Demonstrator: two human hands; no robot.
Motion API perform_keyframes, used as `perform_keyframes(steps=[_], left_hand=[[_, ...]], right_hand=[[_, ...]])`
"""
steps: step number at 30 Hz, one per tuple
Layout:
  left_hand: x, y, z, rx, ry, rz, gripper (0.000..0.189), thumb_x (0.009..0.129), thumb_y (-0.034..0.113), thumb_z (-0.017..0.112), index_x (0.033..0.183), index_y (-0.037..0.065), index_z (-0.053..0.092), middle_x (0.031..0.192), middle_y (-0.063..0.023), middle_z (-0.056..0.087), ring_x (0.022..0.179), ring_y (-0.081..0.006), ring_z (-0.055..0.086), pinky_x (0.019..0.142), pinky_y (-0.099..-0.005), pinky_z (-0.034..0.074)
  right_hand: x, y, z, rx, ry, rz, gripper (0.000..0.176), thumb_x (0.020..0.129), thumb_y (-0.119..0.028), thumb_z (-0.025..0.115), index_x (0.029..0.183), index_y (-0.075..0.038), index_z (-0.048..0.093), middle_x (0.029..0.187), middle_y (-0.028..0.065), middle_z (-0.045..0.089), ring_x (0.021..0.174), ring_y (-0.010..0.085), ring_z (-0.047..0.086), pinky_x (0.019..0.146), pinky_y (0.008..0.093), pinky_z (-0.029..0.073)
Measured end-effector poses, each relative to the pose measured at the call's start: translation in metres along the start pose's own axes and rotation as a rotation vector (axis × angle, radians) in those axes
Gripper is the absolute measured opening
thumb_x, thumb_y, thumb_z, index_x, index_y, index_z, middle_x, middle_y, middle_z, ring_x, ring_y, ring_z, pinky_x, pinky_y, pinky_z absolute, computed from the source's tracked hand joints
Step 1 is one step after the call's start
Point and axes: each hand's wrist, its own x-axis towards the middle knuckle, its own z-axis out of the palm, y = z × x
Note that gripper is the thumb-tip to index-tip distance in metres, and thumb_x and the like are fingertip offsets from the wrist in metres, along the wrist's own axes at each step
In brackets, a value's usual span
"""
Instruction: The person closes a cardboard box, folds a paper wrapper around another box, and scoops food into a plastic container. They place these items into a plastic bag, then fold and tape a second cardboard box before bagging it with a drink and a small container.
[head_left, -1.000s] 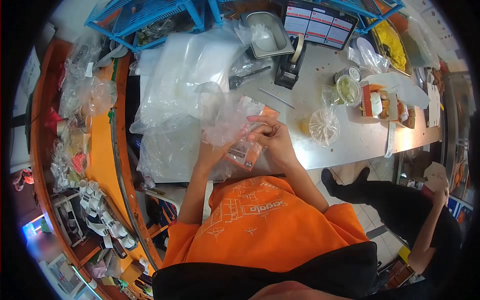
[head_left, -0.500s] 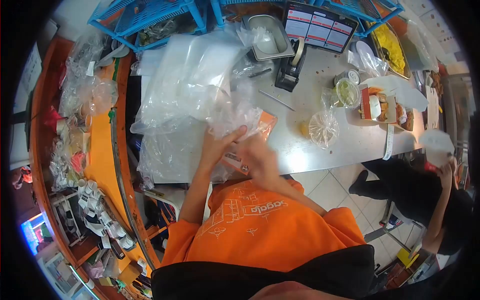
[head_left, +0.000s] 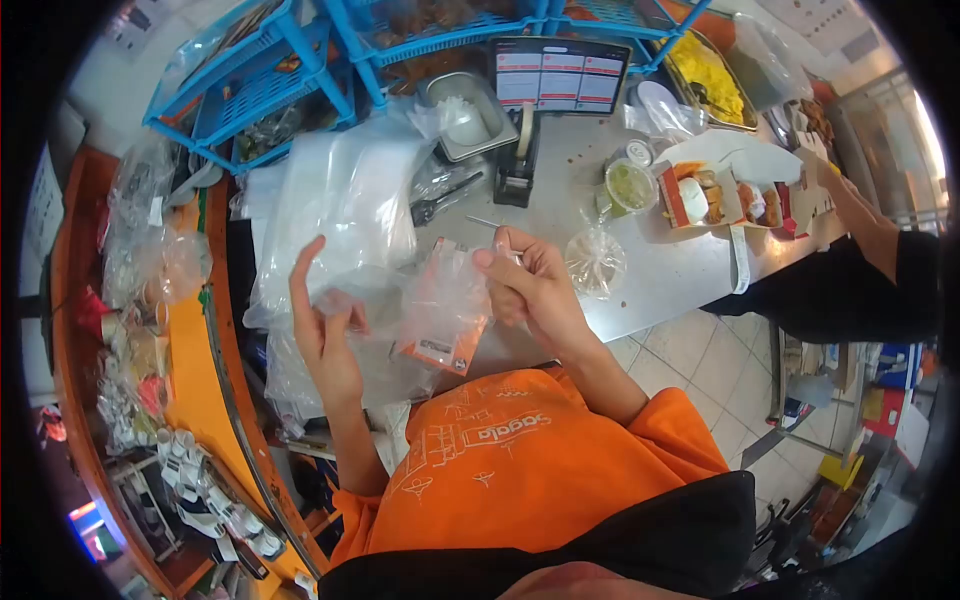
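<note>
Closest to me is my orange printed T-shirt. Just above it my right hand is pinched shut, thumb against fingers, on the top edge of a small clear plastic bag with an orange printed card inside. The bag hangs from that pinch between my two hands, over the near edge of the brushed steel counter.

My left hand is raised beside the bag with the forefinger straight up and the other fingers curled. Thin clear film lies against them, but I cannot tell whether they grip it.

Behind my hands a loose heap of large clear plastic bags covers the left part of the counter. A knotted clear bag stands just right of my right hand.

Further back are black tongs, a black tape dispenser, a round tub of green sauce and open red-and-white food boxes.

A co-worker's forearm reaches in at the far right.
</note>
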Motion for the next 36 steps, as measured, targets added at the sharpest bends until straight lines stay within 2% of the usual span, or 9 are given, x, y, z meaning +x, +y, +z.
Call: perform_keyframes(steps=[6,11,14,17,22,25,28,32,36], left_hand=[[-0.008,0.011,0.026,-0.52,-0.331,-0.079,0.085,0.076,0.007,0.052,0.152,0.01,0.015,0.099,-0.013,0.059,0.083,-0.0155,0.061,0.074,-0.0208,0.047],[-0.026,0.04,0.049,-0.005,-0.29,-0.008,0.094,0.073,0.002,0.061,0.152,0.01,0.011,0.113,-0.0173,0.057,0.091,-0.0193,0.063,0.079,-0.0262,0.051],[-0.02,0.015,0.046,-0.207,-0.411,-0.138,0.094,0.071,-0.002,0.069,0.149,0.011,0.018,0.112,-0.0148,0.059,0.09,-0.0194,0.063,0.075,-0.0292,0.053],[-0.01,-0.006,0.047,-0.411,-0.382,0.007,0.083,0.071,-0.004,0.072,0.142,0.009,0.031,0.109,-0.0119,0.062,0.089,-0.0179,0.063,0.074,-0.0323,0.053],[-0.01,0.008,0.066,0.183,-0.293,0.467,0.058,0.077,-0.007,0.063,0.133,0.006,0.049,0.115,-0.0108,0.062,0.083,-0.0166,0.063,0.073,-0.0318,0.053],[-0.016,0.027,0.048,-0.18,-0.474,-0.166,0.069,0.082,-0.005,0.058,0.146,0.009,0.036,0.128,-0.017,0.057,0.095,-0.0209,0.066,0.068,-0.0271,0.053],[-0.007,0.021,0.043,-0.626,-0.479,-0.056,0.084,0.085,-0.002,0.052,0.155,0.014,0.008,0.132,-0.0262,0.053,0.093,-0.0202,0.067,0.064,-0.0229,0.052],[0.014,0.009,0.072,-0.459,-0.593,0.037,0.085,0.085,0.002,0.059,0.155,0.014,0.013,0.148,-0.0261,0.036,0.132,-0.0261,0.047,0.069,-0.0244,0.055],[0.021,0.001,0.118,0.106,-0.621,0.299,0.071,0.083,0.006,0.067,0.147,0.01,0.036,0.138,-0.0188,0.052,0.108,-0.0201,0.065,0.062,-0.0207,0.05]], right_hand=[[-0.015,0.007,0.023,0.433,-0.222,-0.145,0.051,0.082,0.004,0.061,0.127,-0.01,0.042,0.114,0.0114,0.063,0.103,0.0223,0.064,0.072,0.0374,0.059],[-0.018,0.007,0.032,-1.081,0.102,-0.767,0.078,0.077,0.001,0.064,0.147,-0.012,0.033,0.128,0.0127,0.057,0.122,0.0338,0.053,0.085,0.0408,0.053],[-0.028,-0.02,0.031,-0.992,-0.059,-0.461,0.093,0.072,-0.003,0.071,0.152,-0.013,0.025,0.117,0.0148,0.063,0.105,0.037,0.063,0.092,0.0449,0.047],[-0.031,-0.026,0.008,-0.478,-0.037,-0.744,0.098,0.066,-0.006,0.075,0.151,-0.013,0.027,0.103,0.0165,0.067,0.089,0.0376,0.066,0.091,0.0444,0.048],[-0.034,-0.005,0.008,-0.913,-0.188,-0.7,0.084,0.071,-0.007,0.07,0.147,-0.011,0.035,0.098,0.0151,0.071,0.088,0.0282,0.068,0.079,0.0399,0.053],[-0.035,-0.023,-0.013,-0.832,0.48,-0.726,0.045,0.075,-0.008,0.067,0.119,-0.005,0.059,0.079,0.0129,0.067,0.076,0.0283,0.067,0.071,0.0388,0.052],[-0.021,-0.032,-0.07,-1.32,1.028,-0.263,0.019,0.075,-0.014,0.075,0.088,-0.004,0.066,0.078,0.0121,0.066,0.073,0.0264,0.065,0.07,0.0365,0.051],[-0.004,0.012,-0.108,-1.308,0.762,-0.47,0.018,0.076,-0.014,0.077,0.086,-0.002,0.067,0.082,0.0115,0.067,0.078,0.0239,0.065,0.074,0.0339,0.05],[-0.03,0.021,-0.095,-0.798,0.51,-0.601,0.012,0.08,-0.003,0.069,0.09,0.001,0.065,0.086,0.012,0.066,0.082,0.0233,0.062,0.078,0.033,0.048]])
